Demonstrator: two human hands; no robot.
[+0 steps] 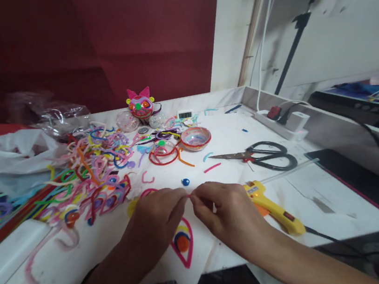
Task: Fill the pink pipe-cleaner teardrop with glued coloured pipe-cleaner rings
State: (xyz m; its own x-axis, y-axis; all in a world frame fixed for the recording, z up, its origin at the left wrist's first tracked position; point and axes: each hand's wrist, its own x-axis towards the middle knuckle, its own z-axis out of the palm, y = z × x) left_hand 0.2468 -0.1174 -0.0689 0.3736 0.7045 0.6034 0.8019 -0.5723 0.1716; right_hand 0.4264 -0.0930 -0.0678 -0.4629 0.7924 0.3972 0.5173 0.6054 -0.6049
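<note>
My left hand (pixel 155 222) and my right hand (pixel 224 208) meet over a white sheet of paper (pixel 191 278). Their fingertips pinch a short pink pipe cleaner (pixel 188 196), mostly hidden by the fingers. Beneath them on the paper lies an eye shape (pixel 182 242) made of pink, yellow, blue and orange pipe cleaner; my left hand covers part of it. A small blue coil (pixel 185 182) sits just beyond the fingertips. To the right of my right hand lies a yellow hot glue gun (pixel 275 208).
Black-handled scissors (pixel 258 156), a rimmed bowl shape (pixel 196 139) and a phone (pixel 360 180) lie farther back. A heap of pipe cleaners (pixel 102 162) spreads at left. Behind it stands a decorated animal head (pixel 140 105). A power strip (pixel 279 125) runs along the back edge.
</note>
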